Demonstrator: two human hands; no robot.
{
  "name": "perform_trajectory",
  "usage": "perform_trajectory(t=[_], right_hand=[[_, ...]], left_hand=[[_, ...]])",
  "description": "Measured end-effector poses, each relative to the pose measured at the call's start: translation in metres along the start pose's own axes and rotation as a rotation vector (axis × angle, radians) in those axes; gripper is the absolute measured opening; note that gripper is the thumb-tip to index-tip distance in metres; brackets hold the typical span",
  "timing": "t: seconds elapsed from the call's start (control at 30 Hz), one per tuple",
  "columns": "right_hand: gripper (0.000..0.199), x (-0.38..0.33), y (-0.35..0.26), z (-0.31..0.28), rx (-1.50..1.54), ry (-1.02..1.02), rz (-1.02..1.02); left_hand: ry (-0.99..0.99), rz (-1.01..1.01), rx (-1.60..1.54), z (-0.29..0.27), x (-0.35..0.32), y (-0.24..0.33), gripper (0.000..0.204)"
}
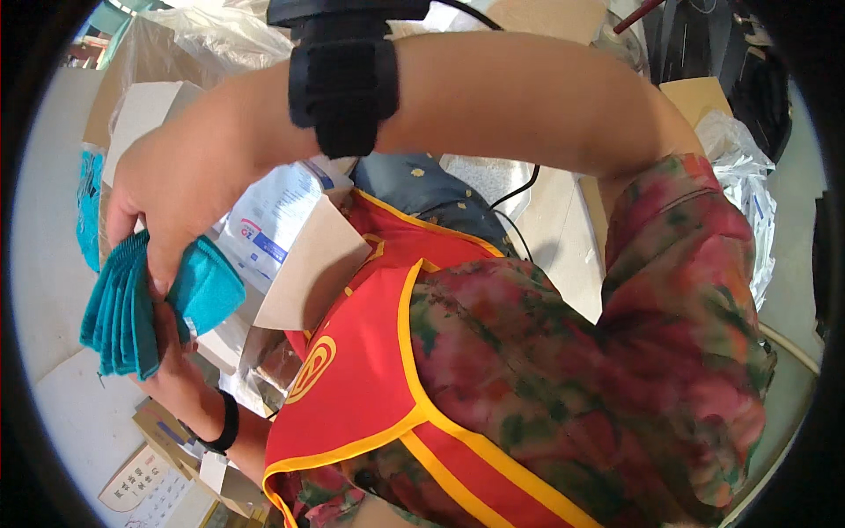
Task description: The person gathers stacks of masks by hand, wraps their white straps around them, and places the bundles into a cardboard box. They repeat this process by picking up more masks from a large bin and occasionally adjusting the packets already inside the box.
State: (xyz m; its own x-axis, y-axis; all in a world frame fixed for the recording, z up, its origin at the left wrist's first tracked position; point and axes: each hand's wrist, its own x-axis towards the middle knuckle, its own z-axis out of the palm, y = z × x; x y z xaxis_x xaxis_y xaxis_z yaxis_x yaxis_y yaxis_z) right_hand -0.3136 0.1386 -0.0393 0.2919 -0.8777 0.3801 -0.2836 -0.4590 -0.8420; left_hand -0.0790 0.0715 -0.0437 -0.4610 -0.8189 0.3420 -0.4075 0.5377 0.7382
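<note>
The stack of teal folded pieces (119,308) is sitting at the left of the scene, raised between the two hands and touching both, so that neither hand is standing nearer. The long axis of its fanned layers is running roughly far to near, the near end leaning left; a further teal portion is spreading to the right, beyond the digits. The right hand (180,194) is reaching over from the far side and is gripping the upper edge between thumb and fingers. The left hand (167,352) is bearing on it from the near side, its thumb lying between the two portions and apparently gripping; its other fingers are mostly hidden. A black strap (343,97) is encircling the right forearm, and a black band (227,422) the left wrist. Regarding containers: just right of the stack, a raised carton flap (312,264) is partly covering a white-and-blue package (273,220); whether the package is lying inside cannot be told. At far left, clear plastic (158,48) is lining or draping a carton, and more teal material (88,211) is showing beside it. At near left, a cardboard box (167,431) is standing, its contents unclear.
</note>
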Motion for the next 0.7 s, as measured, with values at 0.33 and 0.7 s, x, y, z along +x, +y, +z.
perform_trajectory(t=[0.33, 0.7], right_hand=[[0.035, -0.009, 0.011, -0.005, 0.036, 0.017, 0.001], [0.037, -0.023, 0.008, -0.004, 0.032, 0.054, 0.019]], left_hand=[[-0.066, 0.138, 0.058, 0.008, 0.005, 0.014, 0.018], [-0.126, 0.191, 0.072, 0.011, 0.012, 0.014, 0.019]])
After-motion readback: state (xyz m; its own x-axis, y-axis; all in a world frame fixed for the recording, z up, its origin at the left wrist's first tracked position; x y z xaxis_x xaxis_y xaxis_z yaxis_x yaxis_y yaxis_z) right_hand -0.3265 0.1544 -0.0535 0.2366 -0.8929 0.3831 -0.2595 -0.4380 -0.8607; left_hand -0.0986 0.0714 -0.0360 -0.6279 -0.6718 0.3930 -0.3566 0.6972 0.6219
